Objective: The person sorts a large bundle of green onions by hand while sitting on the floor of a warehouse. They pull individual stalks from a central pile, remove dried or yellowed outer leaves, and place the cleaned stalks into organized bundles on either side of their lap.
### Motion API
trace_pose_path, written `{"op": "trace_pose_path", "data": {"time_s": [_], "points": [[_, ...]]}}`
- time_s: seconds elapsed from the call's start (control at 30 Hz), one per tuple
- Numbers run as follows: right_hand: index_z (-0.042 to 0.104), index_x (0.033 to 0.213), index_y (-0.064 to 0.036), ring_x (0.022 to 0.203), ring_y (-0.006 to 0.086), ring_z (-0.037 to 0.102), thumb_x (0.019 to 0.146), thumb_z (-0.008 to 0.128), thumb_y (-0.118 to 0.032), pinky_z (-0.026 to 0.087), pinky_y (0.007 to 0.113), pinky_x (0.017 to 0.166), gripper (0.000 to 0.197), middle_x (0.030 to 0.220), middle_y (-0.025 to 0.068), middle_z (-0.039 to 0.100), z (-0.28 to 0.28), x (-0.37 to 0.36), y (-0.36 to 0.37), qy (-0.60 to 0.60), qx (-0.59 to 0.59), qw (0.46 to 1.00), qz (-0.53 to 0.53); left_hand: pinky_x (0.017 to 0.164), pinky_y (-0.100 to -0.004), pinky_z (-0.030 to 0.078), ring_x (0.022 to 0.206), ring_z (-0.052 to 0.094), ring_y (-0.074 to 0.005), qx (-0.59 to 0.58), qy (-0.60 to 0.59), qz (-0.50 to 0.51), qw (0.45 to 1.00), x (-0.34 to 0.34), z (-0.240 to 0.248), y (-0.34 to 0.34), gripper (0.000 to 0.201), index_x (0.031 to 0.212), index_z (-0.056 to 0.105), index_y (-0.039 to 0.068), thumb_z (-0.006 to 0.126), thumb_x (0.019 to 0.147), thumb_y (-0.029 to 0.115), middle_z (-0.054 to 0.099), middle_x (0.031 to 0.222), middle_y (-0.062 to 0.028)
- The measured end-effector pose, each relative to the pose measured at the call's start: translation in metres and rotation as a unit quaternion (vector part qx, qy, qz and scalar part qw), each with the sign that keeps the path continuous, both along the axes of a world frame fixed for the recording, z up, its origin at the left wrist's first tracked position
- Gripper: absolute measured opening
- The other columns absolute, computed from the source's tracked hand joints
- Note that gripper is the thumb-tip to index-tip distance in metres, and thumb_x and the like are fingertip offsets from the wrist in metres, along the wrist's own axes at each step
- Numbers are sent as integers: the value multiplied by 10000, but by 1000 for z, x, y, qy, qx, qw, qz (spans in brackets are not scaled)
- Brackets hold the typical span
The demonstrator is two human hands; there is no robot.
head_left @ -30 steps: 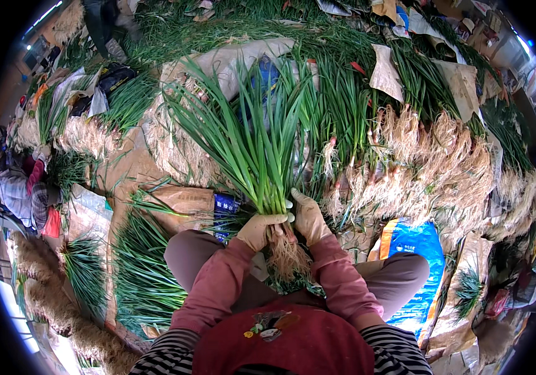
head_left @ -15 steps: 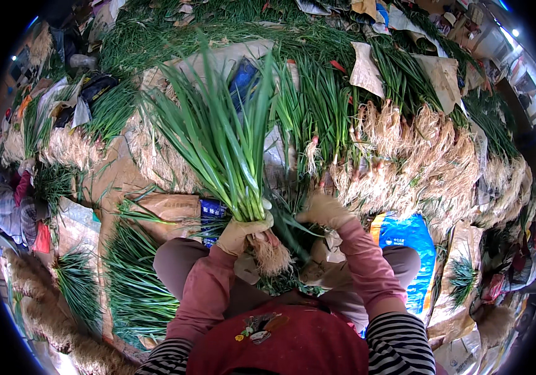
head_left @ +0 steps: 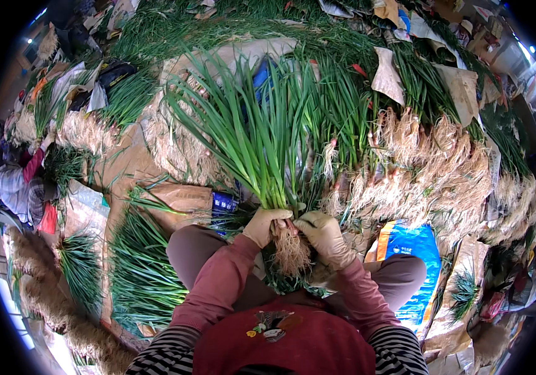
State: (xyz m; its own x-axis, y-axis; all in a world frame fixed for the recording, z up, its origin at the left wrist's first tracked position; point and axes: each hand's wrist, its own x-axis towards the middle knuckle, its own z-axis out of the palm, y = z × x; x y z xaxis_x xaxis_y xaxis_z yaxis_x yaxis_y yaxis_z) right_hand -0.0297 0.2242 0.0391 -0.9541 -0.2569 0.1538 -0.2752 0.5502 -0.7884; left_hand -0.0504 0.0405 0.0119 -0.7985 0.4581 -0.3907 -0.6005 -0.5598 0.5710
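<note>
Left hand (head_left: 264,227) clasping strappy green bunch (head_left: 262,169) (roots (head_left: 292,255) wiry, tangled); right hand (head_left: 327,239) curled at stem bases (head_left: 286,224), grip unclear.

The view comes from the left of two fisheye cameras on the wearer's head, facing steeply down and forward, upright and unmirrored. The leafy bunch (head_left: 258,164) fills its middle, near the lens. Nearer still, below the bunch, is the red garment (head_left: 283,347), with the forearms (head_left: 215,292) running up from the lower edge. Well beyond the bunch, heaped greens (head_left: 174,31) appear small; far left of it, a person (head_left: 11,190) shows small near the dark, curved rim.
</note>
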Motion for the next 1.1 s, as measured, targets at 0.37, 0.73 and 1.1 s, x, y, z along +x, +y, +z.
{"op": "trace_pose_path", "data": {"time_s": [0.37, 0.73, 1.1], "points": [[604, 1027, 28, 708, 103, 542, 855, 669, -271, 436, 239, 660, 351, 842, 42, 637, -46, -69, -5, -407, -316, 857, -8, 553, -361, 506, 586, 627, -306, -26, 45, 33, 998, 6, -4, 3, 207, 901, 587, -107, 553, 756, 37, 623, 755, -221], [629, 737, -16, 603, 208, 588, 886, 536, -176, 426, 327, 538, 238, 691, 111, 633, -83, -56, -31, -11, 14, 973, -230, 609, -354, 512, 635, 634, -265, 9, -7, -23, 1000, 4, -3, -6, 137, 832, 600, -67, 559, 760, 43, 613, 687, -154], [430, 1288, 59, 825, 194, 609, 815, 671, -206, 494, 279, 696, 593, 1101, 96, 601, 1, -61, -29, -423, -352, 824, 137, 538, -366, 549, 605, 643, -325, 171, 10, -42, 984, 16, -3, -17, 175, 747, 616, -63, 538, 749, 94, 630, 683, -223]]}}
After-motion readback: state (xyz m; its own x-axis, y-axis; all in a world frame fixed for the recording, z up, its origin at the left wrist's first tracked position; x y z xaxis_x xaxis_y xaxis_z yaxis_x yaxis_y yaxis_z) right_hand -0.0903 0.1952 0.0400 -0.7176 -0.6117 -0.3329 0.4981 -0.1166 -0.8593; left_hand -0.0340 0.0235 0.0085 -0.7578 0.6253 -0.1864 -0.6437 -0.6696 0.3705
